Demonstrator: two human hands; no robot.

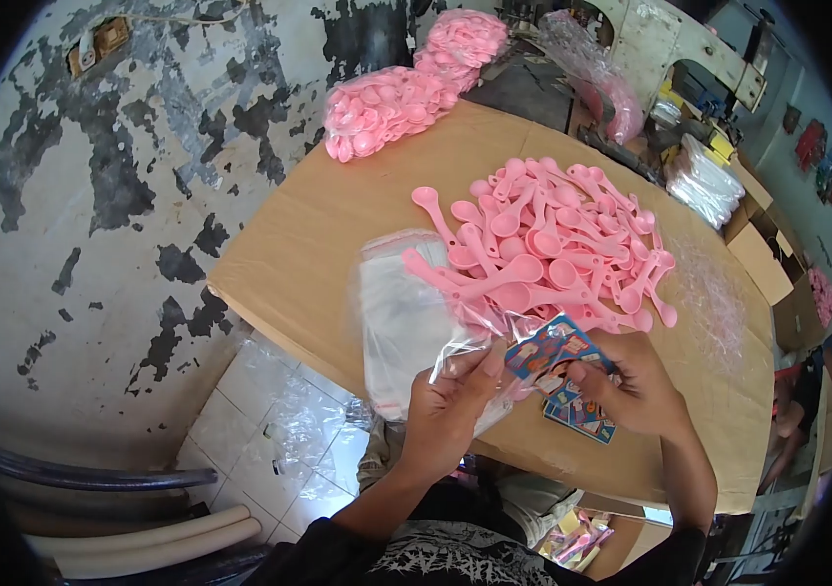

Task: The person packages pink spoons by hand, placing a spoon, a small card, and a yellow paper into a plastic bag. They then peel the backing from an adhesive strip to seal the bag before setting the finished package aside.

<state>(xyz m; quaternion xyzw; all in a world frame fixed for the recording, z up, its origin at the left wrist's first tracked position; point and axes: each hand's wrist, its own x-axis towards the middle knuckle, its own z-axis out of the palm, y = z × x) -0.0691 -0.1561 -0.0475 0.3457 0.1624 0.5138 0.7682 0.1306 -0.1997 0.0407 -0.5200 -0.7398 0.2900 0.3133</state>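
Note:
My left hand [440, 418] pinches a clear plastic bag [457, 354] between thumb and fingers, just in front of the spoons. Close beside it, my right hand [642, 386] grips a blue printed card [562, 342] with colourful pictures, thumb on its face. The card's left end overlaps the bag in this view. Beneath the right hand lie more blue cards [582, 420] on the brown tabletop [289, 234]. A stack of clear bags [391, 303] rests left of my hands. Beyond them spreads a big heap of pink measuring spoons [572, 225].
Filled bags of pink spoons [386, 107] stand at the table's far left corner. A machine [680, 44] is behind the table, with white plastic packs [704, 181] near it. Cardboard boxes [758, 254] line the right side. Another person's arm [789, 420] shows at far right.

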